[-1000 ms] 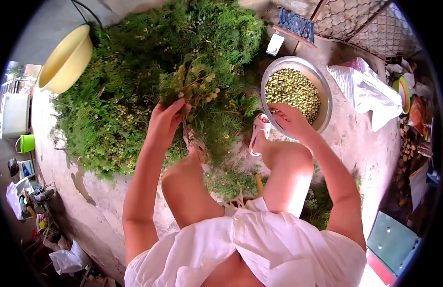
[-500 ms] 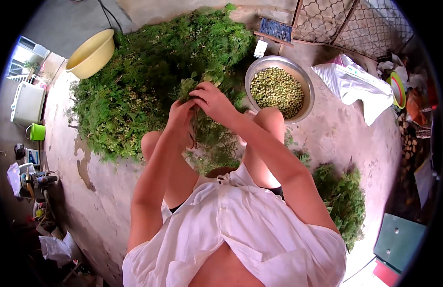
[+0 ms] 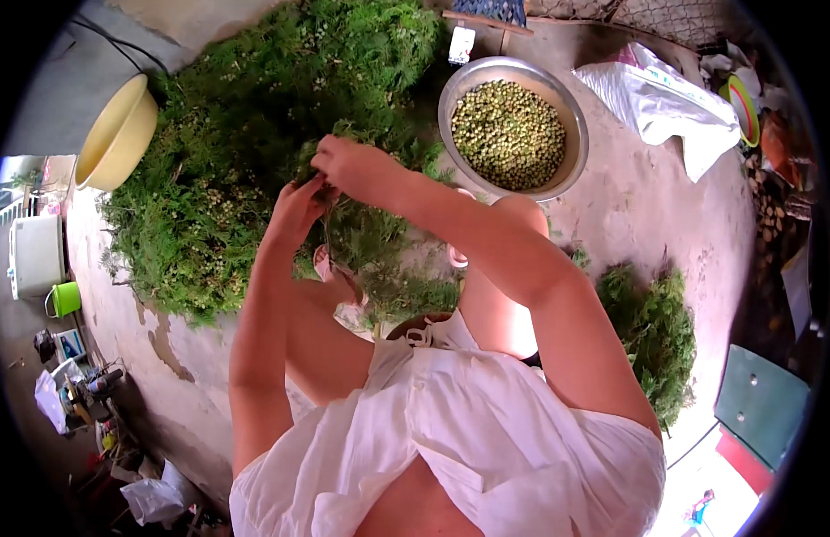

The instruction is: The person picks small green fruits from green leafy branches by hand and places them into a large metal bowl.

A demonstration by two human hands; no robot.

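Over the near edge of a big heap of feathery green branches (image 3: 218,170), my two hands meet close together. My left hand (image 3: 296,213) is closed, its fingers pinching a leafy sprig whose stem hangs below. Just right of it and a little higher, my right hand (image 3: 357,168) has its fingers bent together at the same sprig; the back of the hand hides what lies between them. Small pale green round fruits dot the heap. To the right of my hands, a wide metal basin (image 3: 576,148) holds many loose green-yellow fruits.
A yellow tub (image 3: 119,134) stands tilted at the heap's left. A white sack (image 3: 661,98) lies right of the basin. Another pile of greenery (image 3: 652,340) is by my right side. A low woven stool (image 3: 488,12) stands beyond the basin.
The view has shifted and turned a little. My hands have moved left together, still closed at the sprig, and the right hand has turned so its back shows more.
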